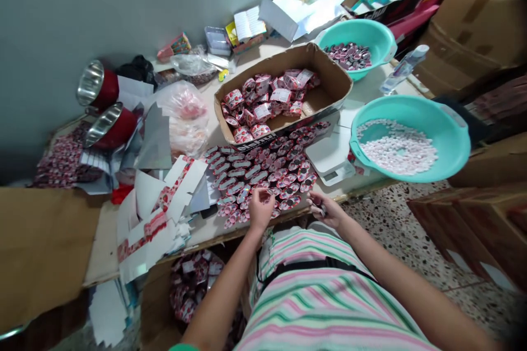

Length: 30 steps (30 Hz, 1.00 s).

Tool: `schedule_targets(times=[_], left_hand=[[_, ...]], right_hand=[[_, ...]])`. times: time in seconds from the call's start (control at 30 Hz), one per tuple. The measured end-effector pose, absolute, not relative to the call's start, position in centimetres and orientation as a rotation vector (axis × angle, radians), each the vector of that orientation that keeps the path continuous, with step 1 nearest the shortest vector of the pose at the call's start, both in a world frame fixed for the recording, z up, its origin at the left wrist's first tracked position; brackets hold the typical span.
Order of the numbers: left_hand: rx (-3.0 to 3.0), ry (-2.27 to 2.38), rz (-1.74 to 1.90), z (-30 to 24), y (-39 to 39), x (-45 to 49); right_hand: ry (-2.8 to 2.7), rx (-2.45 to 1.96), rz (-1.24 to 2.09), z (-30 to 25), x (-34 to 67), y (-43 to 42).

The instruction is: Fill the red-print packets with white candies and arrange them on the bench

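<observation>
The left hand (260, 208) is hovering over the near edge of the rows of small red-and-white oval capsules (263, 173), which are lying in the middle of the table (209, 229). Its fingers are curling down with the tips drawn together at the closest row. The back of the hand is hiding those tips, so whether they are gripping a capsule cannot be told.

The right hand (325, 209) is hanging just off the table edge beside the same rows. It is closing loosely around a small dark-and-silvery piece (321, 210), which the fingers are mostly covering, so its kind is not showing.

Behind the rows, dark lettering is running along the front wall of an open cardboard box (263, 66) of wrapped red-and-white packs, but it is too blurred to read. The print on the capsules is also too small to read.

A white digital scale (329, 160) is sitting right of the rows, with its display unreadable. A teal basin (453, 142) of pale pellets is overlapping the scale's right edge.

A second teal basin (362, 30), holding small red pieces, is standing farther back. Flat strawberry-printed carton blanks (164, 203) are lying to the left of the rows, partly overlapping one another.
</observation>
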<state>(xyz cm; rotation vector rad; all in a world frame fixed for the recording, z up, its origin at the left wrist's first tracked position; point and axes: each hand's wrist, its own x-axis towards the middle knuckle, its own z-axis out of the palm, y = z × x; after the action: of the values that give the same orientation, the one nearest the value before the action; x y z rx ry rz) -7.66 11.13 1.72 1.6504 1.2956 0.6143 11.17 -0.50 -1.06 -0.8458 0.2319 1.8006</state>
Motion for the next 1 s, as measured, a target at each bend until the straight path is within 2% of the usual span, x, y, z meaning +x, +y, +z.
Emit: schedule_targets(times=[0.17, 0.37, 0.8, 1.0], left_hand=[[2.034, 1.136, 0.335, 0.9, 9.8, -5.8], [2.219, 1.175, 0.208, -1.5, 8.8, -3.0], [2.212, 1.411, 0.319, -2.6, 7.9, -1.8], [2.299, 1.281, 0.345, -2.1, 6.2, -1.6]], right_hand=[[0.353, -0.812, 1.745, 0.0, 14.2, -1.0], [0.410, -0.893, 1.777, 0.1, 16.6, -2.3], [0.390, -1.008, 1.875, -0.1, 21.9, -3.9], [0.353, -1.010, 1.917, -0.2, 22.6, -4.4]])
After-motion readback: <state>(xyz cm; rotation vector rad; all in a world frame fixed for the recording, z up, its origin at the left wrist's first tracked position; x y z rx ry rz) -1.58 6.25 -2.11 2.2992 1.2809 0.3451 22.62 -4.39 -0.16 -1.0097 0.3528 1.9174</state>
